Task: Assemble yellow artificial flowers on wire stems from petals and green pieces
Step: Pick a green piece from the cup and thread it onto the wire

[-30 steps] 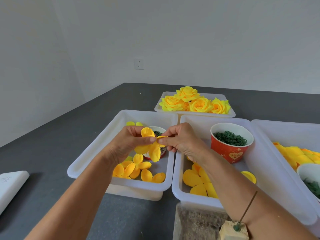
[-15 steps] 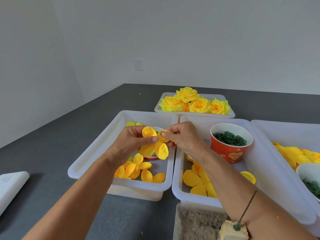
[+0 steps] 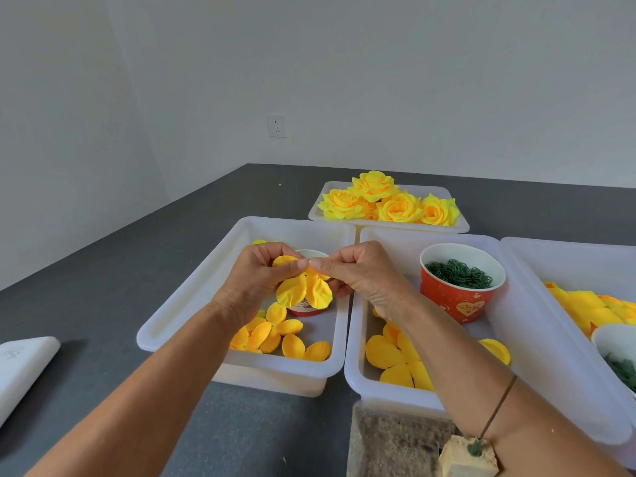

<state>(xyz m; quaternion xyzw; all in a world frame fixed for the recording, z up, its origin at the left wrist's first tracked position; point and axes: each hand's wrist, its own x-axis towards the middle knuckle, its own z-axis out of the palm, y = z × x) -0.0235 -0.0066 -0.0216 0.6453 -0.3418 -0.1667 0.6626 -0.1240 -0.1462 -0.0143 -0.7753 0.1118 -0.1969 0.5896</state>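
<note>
My left hand (image 3: 256,280) and my right hand (image 3: 361,275) meet thumb to thumb above the left white bin (image 3: 179,306), both pinching one yellow petal piece (image 3: 304,290) whose lobes hang down between them. Loose yellow petals (image 3: 275,335) lie in that bin below. Larger petals (image 3: 395,356) lie in the middle bin (image 3: 354,373). A red cup of green rings (image 3: 461,280) stands in the middle bin. A thin wire stem (image 3: 495,413) rises from a green tip stuck in a foam block (image 3: 468,457) at the bottom right.
Finished yellow roses (image 3: 389,203) fill a white tray (image 3: 461,227) at the back. A third bin (image 3: 564,263) at right holds yellow petals (image 3: 592,308) and a white cup (image 3: 616,346) with green pieces. A small red cup (image 3: 304,309) sits behind the held petals. A white object (image 3: 20,366) lies at left.
Both hands have kept hold of the petal piece and drawn closer, thumbs now touching. The petal lobes have shifted, now hanging lower between the hands.
</note>
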